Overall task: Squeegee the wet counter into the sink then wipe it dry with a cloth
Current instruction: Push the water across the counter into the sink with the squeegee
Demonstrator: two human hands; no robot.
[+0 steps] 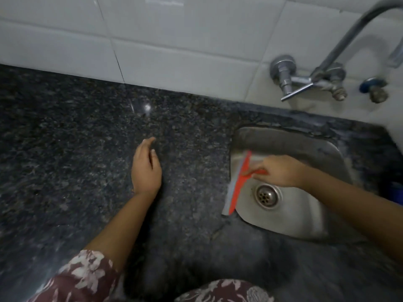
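A dark speckled granite counter (76, 149) fills the left and middle of the view. Set into it at the right is a steel sink (305, 214) with a round drain (266, 195). My right hand (281, 173) is over the sink, shut on the handle of an orange squeegee (238, 184). The squeegee's grey blade lies along the sink's left edge. My left hand (146, 168) hovers over the middle of the counter, fingers loosely apart, holding nothing. No cloth is in view.
A white tiled wall (174, 40) runs along the back of the counter. A chrome tap (322, 77) with a curved spout is mounted on it above the sink, with a blue-handled valve (374, 88) to its right.
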